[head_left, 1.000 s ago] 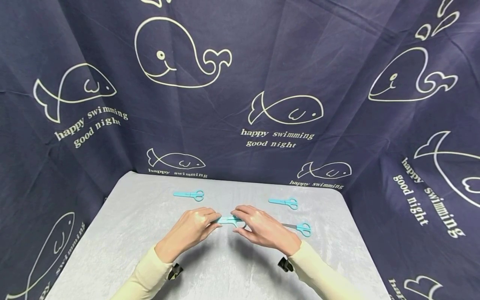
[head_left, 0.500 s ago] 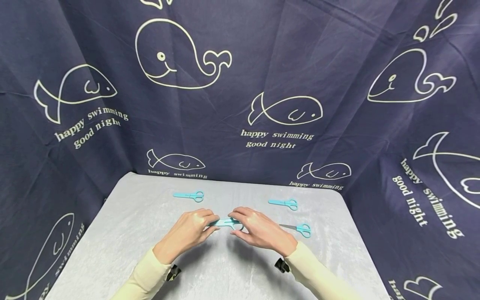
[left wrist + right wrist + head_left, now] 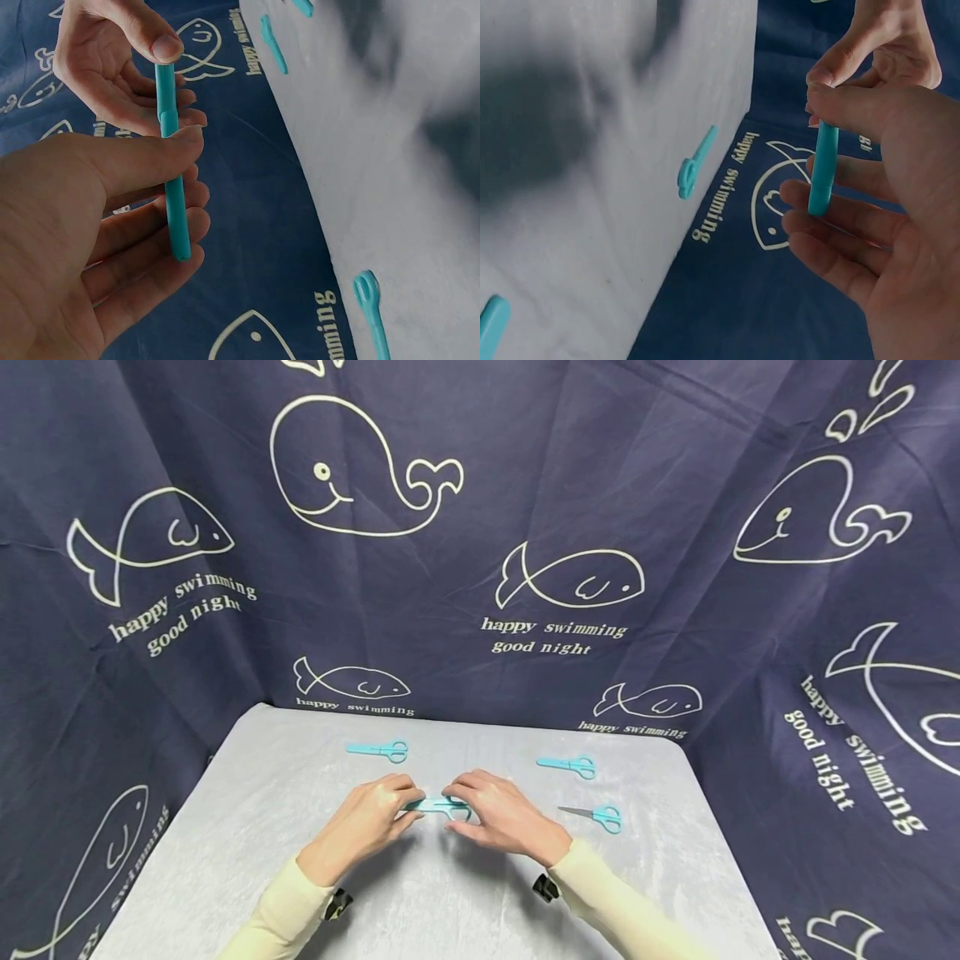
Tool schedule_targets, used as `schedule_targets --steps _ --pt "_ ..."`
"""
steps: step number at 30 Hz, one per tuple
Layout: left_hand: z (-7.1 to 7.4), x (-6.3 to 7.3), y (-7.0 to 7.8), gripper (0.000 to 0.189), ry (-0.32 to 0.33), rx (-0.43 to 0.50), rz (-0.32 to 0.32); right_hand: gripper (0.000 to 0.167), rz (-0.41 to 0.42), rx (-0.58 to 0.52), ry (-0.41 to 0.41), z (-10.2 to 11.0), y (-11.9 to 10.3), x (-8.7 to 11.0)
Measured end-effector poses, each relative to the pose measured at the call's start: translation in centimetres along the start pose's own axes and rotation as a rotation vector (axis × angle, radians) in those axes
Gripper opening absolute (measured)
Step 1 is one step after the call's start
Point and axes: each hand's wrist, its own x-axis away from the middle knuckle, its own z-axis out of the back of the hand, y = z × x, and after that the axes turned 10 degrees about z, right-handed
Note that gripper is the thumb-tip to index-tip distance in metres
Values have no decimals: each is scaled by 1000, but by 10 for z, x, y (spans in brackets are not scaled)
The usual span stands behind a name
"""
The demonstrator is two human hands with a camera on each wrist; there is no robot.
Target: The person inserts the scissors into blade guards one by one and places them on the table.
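A pair of teal scissors (image 3: 437, 807) is held level between my two hands over the table, a teal cover over its blades. My left hand (image 3: 365, 814) pinches the covered blade end between thumb and fingers. The finger loops are at my right hand (image 3: 501, 812), whose thumb and fingertips pinch that end. The left wrist view shows the scissors (image 3: 176, 214) edge-on, as a thin teal bar crossing both hands. Edge-on too, the scissors (image 3: 823, 169) appear in the right wrist view under my right thumb, with the left thumb tip close beside it.
On the grey cloth-covered table (image 3: 225, 827) lie covered teal scissors (image 3: 377, 750) at the back left and another covered pair (image 3: 567, 767) at the back right. Scissors with bare blades (image 3: 592, 817) lie right of my right hand. A dark blue fish-print curtain (image 3: 450, 635) surrounds the table.
Both hands have shifted left together, carrying the scissors between them. The blades of the scissors on the right, partly hidden by the right hand before, now show fully.
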Motion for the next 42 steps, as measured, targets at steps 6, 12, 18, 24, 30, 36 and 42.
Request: schedule_targets --steps 6,12,18,24,30,36,42 --pt "-2 8 -10 26 -3 -20 24 37 11 -31 -11 -14 0 -9" --pt "-4 12 -17 27 -22 -23 54 37 -6 -51 -42 -22 1 -17" --pt "-4 18 -25 28 -50 -20 79 41 -5 -43 -64 -29 2 -24" --pt "-5 25 -31 28 -47 -10 86 43 -5 -49 -67 -35 2 -26" --pt "-2 25 -33 28 -39 4 92 45 -29 -78 -80 -33 1 -28" --pt "-1 27 -38 27 -41 13 91 53 -66 -100 -94 -32 1 -27" --pt "-2 32 -44 25 -21 24 86 59 -103 -122 -95 -31 2 -21"
